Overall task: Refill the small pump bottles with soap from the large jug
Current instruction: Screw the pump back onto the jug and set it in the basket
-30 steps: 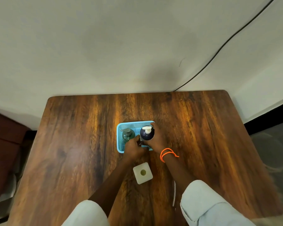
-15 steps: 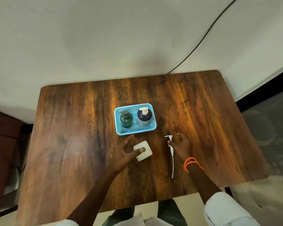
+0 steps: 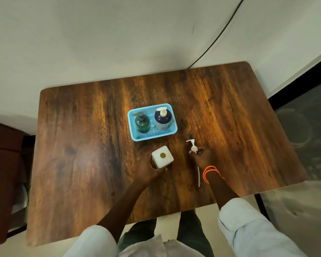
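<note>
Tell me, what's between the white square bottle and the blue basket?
Nothing: the head view shows only bare wooden table between the white square bottle and the blue basket.

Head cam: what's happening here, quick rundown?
A person is mid-refill at a wooden table. The left hand grips an open white square bottle; the right hand holds its removed pump on the tabletop, tube trailing toward the person. Two pump bottles, a green one and a dark blue one, stand capped in a blue basket. No large jug is visible.
</note>
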